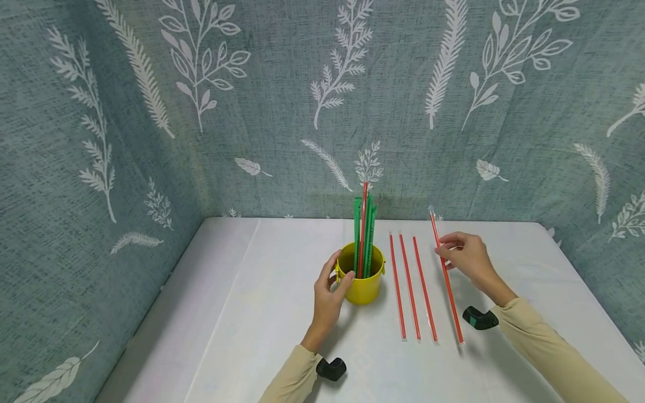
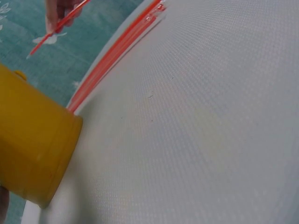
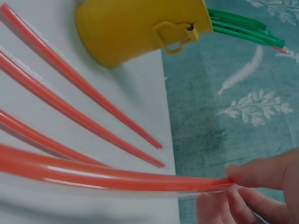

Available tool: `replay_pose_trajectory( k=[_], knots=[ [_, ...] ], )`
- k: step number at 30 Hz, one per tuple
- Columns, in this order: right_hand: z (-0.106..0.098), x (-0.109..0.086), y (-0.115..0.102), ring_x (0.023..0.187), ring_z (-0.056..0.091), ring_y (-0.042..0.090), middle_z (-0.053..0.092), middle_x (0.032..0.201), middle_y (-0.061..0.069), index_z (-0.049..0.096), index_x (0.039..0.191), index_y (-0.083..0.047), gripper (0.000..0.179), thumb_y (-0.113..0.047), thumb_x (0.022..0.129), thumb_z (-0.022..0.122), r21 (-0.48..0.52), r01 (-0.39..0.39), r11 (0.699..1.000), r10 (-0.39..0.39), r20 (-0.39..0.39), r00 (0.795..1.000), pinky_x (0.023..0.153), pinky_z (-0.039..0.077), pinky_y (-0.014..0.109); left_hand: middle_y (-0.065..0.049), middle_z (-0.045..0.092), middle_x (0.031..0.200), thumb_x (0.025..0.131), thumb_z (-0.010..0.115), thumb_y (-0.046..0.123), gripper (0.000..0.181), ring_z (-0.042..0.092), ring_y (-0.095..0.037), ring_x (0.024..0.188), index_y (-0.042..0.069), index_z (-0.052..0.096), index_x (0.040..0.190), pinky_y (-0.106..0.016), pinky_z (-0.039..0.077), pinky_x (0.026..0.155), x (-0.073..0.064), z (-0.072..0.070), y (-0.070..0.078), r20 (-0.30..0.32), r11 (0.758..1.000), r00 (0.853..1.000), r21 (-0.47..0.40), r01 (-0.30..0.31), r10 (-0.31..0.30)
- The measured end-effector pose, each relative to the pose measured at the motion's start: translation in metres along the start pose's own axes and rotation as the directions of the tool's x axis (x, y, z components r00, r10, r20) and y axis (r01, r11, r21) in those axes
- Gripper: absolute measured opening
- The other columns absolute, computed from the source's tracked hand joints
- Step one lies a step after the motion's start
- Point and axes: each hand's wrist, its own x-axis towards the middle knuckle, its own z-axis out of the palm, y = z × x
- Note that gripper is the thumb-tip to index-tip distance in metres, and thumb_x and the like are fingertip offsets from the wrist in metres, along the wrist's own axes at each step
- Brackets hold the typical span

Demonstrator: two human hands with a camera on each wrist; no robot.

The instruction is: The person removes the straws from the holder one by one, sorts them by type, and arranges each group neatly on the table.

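Observation:
My right hand point(image 1: 466, 257) pinches a red drinking straw point(image 1: 447, 280) in a clear wrapper between thumb and fingers, a little above its middle. In the right wrist view this straw point(image 3: 117, 179) runs from the fingertips across the foreground. My left hand point(image 1: 328, 296) grips a small yellow bucket point(image 1: 364, 292) at its left side, the thumb at the front rim. Standing upright in the bucket are several green-wrapped sticks point(image 1: 370, 240) and one red straw point(image 1: 365, 193), taller than them. Their lower ends are hidden inside the bucket.
Three wrapped red straws point(image 1: 409, 285) lie side by side on the white table point(image 1: 262, 324), between the bucket and my right hand. Behind the table hangs a green-grey cloth point(image 1: 282, 112) with white leaves. Black wrist cameras point(image 1: 330, 369) sit at both sleeves.

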Motion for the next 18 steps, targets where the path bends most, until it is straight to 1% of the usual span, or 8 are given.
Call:
replay_pose_trajectory(
  k=[9, 18],
  knots=[
    [0.005, 0.004, 0.012, 0.066, 0.064, 0.016, 0.061, 0.091, 0.017, 0.058, 0.116, 0.008, 0.036, -0.012, 0.088, 0.067, 0.009, -0.037, 0.999, 0.037, 0.029, 0.999, 0.061, 0.056, 0.042, -0.019, 0.047, 0.138, 0.092, 0.059, 0.006, 0.051, 0.045, -0.038, 0.121, -0.002, 0.042, 0.140, -0.054, 0.039, 0.096, 0.000, 0.000, 0.000, -0.001, 1.000, 1.000, -0.006, 0.002, -0.002],
    [0.011, 0.008, 0.020, 0.064, 0.064, 0.017, 0.062, 0.087, 0.015, 0.059, 0.114, 0.009, 0.033, -0.009, 0.088, 0.066, -0.007, -0.065, 0.998, 0.065, 0.031, 0.997, 0.061, 0.056, 0.042, -0.019, 0.047, 0.138, 0.092, 0.058, 0.005, 0.051, 0.044, -0.038, 0.120, -0.003, 0.042, 0.140, -0.055, 0.038, 0.096, 0.000, 0.000, 0.001, 0.004, 1.000, 1.000, -0.011, 0.006, -0.006]
  ],
)
